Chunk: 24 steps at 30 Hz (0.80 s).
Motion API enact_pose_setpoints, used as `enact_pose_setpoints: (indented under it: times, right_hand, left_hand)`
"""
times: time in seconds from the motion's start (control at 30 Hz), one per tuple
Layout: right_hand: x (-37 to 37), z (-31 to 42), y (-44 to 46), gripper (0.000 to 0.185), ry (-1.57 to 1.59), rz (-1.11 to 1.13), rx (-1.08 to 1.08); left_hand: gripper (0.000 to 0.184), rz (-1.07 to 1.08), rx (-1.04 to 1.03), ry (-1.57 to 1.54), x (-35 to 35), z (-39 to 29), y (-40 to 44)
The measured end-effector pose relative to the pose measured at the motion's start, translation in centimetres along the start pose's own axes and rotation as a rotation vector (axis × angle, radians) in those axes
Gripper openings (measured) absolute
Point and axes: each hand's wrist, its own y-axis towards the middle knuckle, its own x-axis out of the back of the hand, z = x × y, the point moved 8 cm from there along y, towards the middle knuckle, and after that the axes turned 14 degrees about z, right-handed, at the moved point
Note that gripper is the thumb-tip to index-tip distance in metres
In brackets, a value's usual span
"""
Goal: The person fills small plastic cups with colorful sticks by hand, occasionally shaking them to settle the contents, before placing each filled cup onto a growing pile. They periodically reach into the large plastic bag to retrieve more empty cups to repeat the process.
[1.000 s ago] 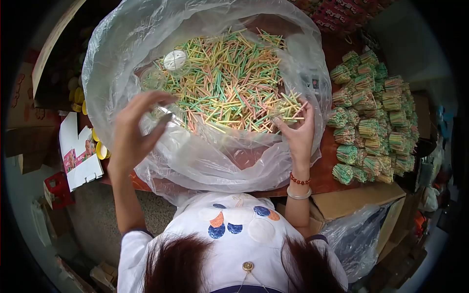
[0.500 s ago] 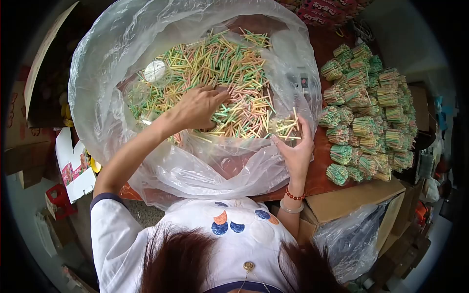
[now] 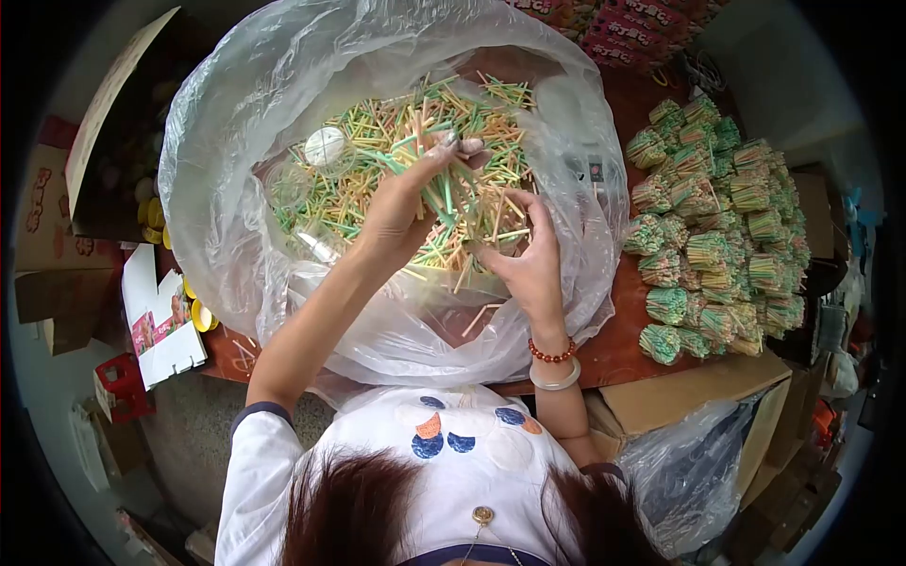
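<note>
A heap of short, thin pastel sticks point(image 3: 373, 118) in green, yellow and pink lies inside a large clear plastic bag point(image 3: 212, 179). Over the heap, my left hand point(image 3: 401, 203) is closed round a loose bunch of these sticks point(image 3: 442, 195), which point several ways. Just right of it, my right hand point(image 3: 533, 274) curves its thumb and fingers round a small clear cup point(image 3: 510, 241) with sticks in it. The cup's outline is partly hidden by sticks and fingers. A round white object point(image 3: 325, 147) and a clear container point(image 3: 319, 243) rest among the sticks at the left.
Many stick bundles point(image 3: 703, 245) stand stacked on the reddish table point(image 3: 604, 344) at the right. An open cardboard box point(image 3: 689, 391) with plastic lining is below them. Pink printed packs point(image 3: 632, 33) lie at the back. Left are white card point(image 3: 160, 321) and yellow rings point(image 3: 202, 316).
My left hand has risen from the heap with a bunch of sticks and moved right. My right hand has shifted left with the cup, closer to my left hand.
</note>
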Motion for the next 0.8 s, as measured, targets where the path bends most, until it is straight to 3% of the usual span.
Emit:
enact_pose_setpoints:
  times: [0.2,0.3,0.33,0.4,0.43,0.5,0.53,0.6,0.67,0.7,0.8]
  right_hand:
    - [-1.7,-0.3,0.7,0.072,0.055,-0.026,0.029]
    - [-2.2,0.7,0.6,0.073,-0.042,-0.034,0.066]
    - [-2.2,0.7,0.4,0.072,0.004,-0.018,0.03]
    - [-2.2,0.9,0.0,0.071,0.097,0.017,-0.039]
    - [-1.8,1.6,-0.1,0.068,0.042,-0.035,0.084]
    - [-2.7,0.5,1.1,0.062,0.207,0.052,0.076]
    - [-3.1,0.5,1.7,0.058,0.285,0.08,0.112]
    - [-1.8,0.4,1.5,0.054,0.254,0.086,0.007]
    - [-0.5,1.8,2.3,0.058,0.222,0.117,0.173]
    - [-0.3,1.5,2.2,0.061,0.385,0.185,0.095]
    - [1.2,0.2,1.9,0.072,0.484,0.251,-0.009]
  left_hand:
    - [0.035,0.056,-0.261,0.675,-3.8,-1.7,-0.3]
    - [0.033,0.152,-0.25,0.638,-3.6,0.2,0.1]
    - [0.034,0.136,-0.17,0.587,-3.0,0.8,0.0]
    - [0.034,0.219,-0.205,0.566,-3.6,0.6,-0.2]
    - [0.036,0.248,-0.172,0.522,-4.0,0.7,-0.5]
    - [0.039,0.272,-0.201,0.601,-4.9,0.2,-0.4]
    - [0.051,0.299,-0.197,0.762,-4.4,0.3,0.0]
    - [0.068,0.294,-0.063,0.771,-2.8,-0.6,0.0]
    - [0.077,0.313,-0.041,0.803,-1.0,-3.3,-0.2]
    - [0.079,0.323,0.028,0.982,0.6,-4.7,-0.1]
    - [0.098,0.506,0.272,1.883,4.4,-5.4,-1.4]
